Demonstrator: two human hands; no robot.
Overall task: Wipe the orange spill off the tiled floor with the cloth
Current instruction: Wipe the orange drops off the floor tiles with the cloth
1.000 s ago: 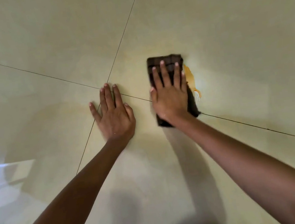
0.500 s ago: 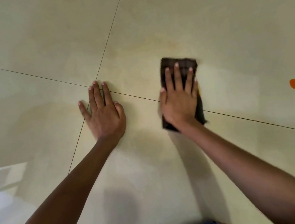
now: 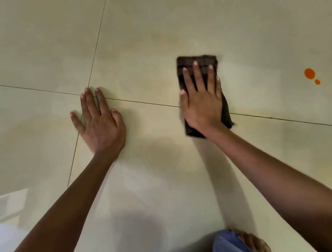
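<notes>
A dark brown folded cloth (image 3: 196, 60) lies flat on the cream tiled floor (image 3: 147, 32). My right hand (image 3: 202, 101) presses down on it, palm flat and fingers spread, covering most of it. My left hand (image 3: 98, 122) rests flat on the bare tile to the left, fingers apart, holding nothing, right at a crossing of grout lines. Two orange drops (image 3: 309, 73) sit on the tile well to the right of the cloth. No orange shows beside the cloth itself; what lies under it is hidden.
Thin grout lines (image 3: 288, 120) cross the floor. A knee in blue denim and a bare foot (image 3: 242, 247) show at the bottom edge. A bright window reflection (image 3: 0, 211) lies on the tile at the left.
My right hand slid the cloth to the right over the orange streak that showed beside it; that streak is no longer visible. The left hand stayed planted on the tile.
</notes>
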